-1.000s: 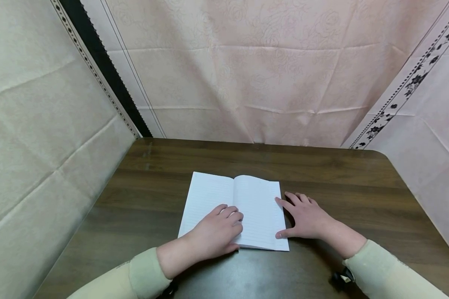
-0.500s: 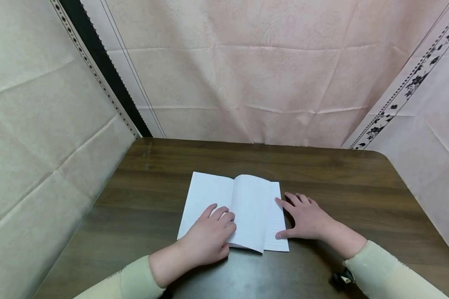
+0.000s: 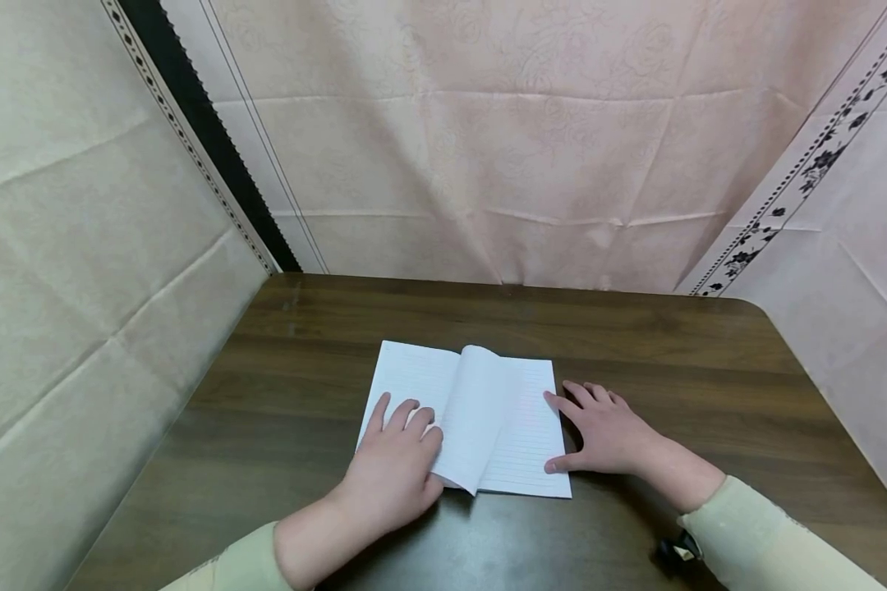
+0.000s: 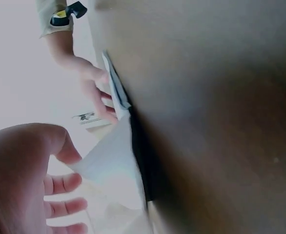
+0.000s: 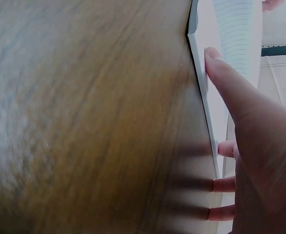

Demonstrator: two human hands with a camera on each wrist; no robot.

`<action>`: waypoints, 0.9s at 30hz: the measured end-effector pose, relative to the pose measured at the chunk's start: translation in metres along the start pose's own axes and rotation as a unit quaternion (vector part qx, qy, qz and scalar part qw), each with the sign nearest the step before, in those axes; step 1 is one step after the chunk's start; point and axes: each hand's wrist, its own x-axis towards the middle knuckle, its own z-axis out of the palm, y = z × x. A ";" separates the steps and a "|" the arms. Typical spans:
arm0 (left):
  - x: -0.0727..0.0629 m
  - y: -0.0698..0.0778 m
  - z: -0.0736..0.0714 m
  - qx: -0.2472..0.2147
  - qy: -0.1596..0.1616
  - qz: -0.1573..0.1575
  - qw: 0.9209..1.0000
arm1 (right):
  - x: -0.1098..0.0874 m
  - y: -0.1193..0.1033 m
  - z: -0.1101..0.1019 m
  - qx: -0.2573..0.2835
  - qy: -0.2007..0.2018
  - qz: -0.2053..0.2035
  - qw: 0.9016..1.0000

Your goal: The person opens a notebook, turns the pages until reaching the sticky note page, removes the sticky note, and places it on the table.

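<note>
An open notebook [image 3: 528,435] with lined white pages lies on the wooden table. My left hand [image 3: 392,472] is over its left half, and the left wrist view shows thumb and index finger pinching the corner of a lifted page [image 4: 111,163]. That page [image 3: 476,410] stands up in a curve near the spine and leans left. At the notebook's right edge, my right hand [image 3: 609,431] has its fingers spread. Seen from the right wrist, its thumb [image 5: 218,66] rests on the page margin and the other fingertips touch along the edge.
The brown wooden table [image 3: 325,320] has rounded far corners. Pale cloth hangs behind it [image 3: 488,164] and along both sides. A small black device [image 3: 676,550] sits at the right sleeve cuff.
My left hand has moved left, drawing the page from the right half up toward the spine and uncovering the lined page beneath. My right hand has stayed in place.
</note>
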 end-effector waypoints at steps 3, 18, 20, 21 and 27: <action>-0.003 -0.001 -0.004 -0.001 0.008 -0.036 0.999 | -0.001 0.000 0.000 0.003 0.002 -0.001 1.000; -0.021 -0.030 -0.020 0.005 0.072 -0.125 0.990 | 0.001 -0.001 -0.002 0.006 -0.007 0.002 1.000; -0.022 -0.031 -0.020 0.003 0.067 -0.128 0.990 | 0.000 -0.001 -0.002 0.006 -0.007 0.002 1.000; -0.022 -0.032 -0.020 0.003 0.065 -0.129 0.990 | 0.000 0.000 -0.002 0.005 -0.007 0.003 1.000; -0.024 -0.035 -0.019 0.004 0.059 -0.140 0.988 | 0.000 0.000 -0.001 0.005 -0.005 0.001 1.000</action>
